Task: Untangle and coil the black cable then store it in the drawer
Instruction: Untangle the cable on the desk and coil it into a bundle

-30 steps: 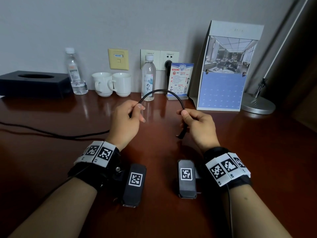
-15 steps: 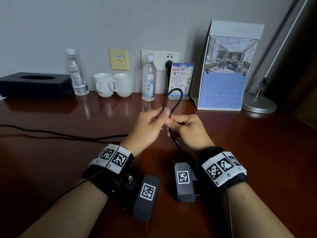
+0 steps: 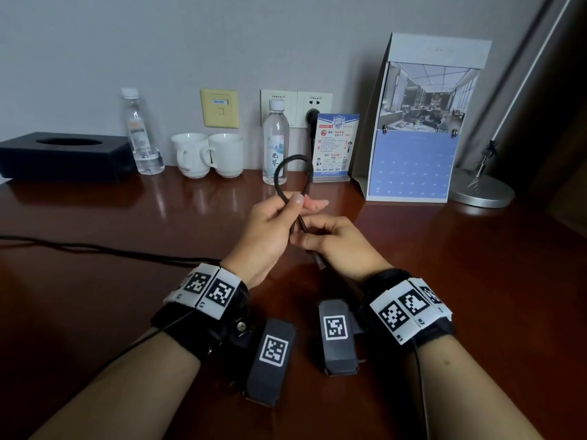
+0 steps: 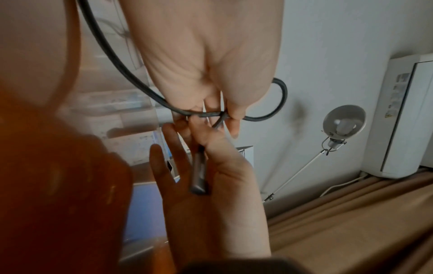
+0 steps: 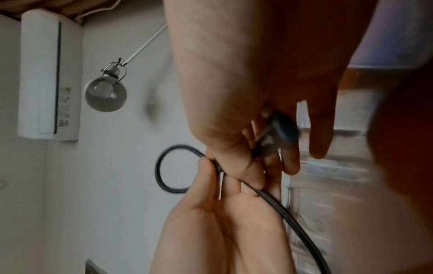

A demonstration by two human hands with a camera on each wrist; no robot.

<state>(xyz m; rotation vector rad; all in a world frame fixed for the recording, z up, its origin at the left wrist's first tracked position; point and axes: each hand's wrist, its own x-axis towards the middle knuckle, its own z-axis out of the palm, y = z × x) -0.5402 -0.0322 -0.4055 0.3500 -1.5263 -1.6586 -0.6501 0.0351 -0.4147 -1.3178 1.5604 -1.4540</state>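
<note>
The black cable (image 3: 294,158) makes one small loop above the wooden desk (image 3: 476,281), and its long tail (image 3: 95,248) trails off to the left. My left hand (image 3: 297,201) pinches the cable where the loop's two strands cross. Just below and to the right, my right hand (image 3: 306,235) grips the end near the plug (image 3: 319,262). In the left wrist view the plug (image 4: 198,172) lies along the right palm under the loop (image 4: 284,92). The right wrist view shows the same loop (image 5: 158,166) and plug (image 5: 281,129). No drawer is in view.
Along the wall stand a black tissue box (image 3: 63,154), two water bottles (image 3: 138,134) (image 3: 275,144), two white mugs (image 3: 206,154), a card stand (image 3: 335,147), a desk calendar (image 3: 419,131) and a lamp base (image 3: 479,190).
The hands were apart with the cable arched between them; my left hand has moved right to meet the right one, closing the arch into a small loop.
</note>
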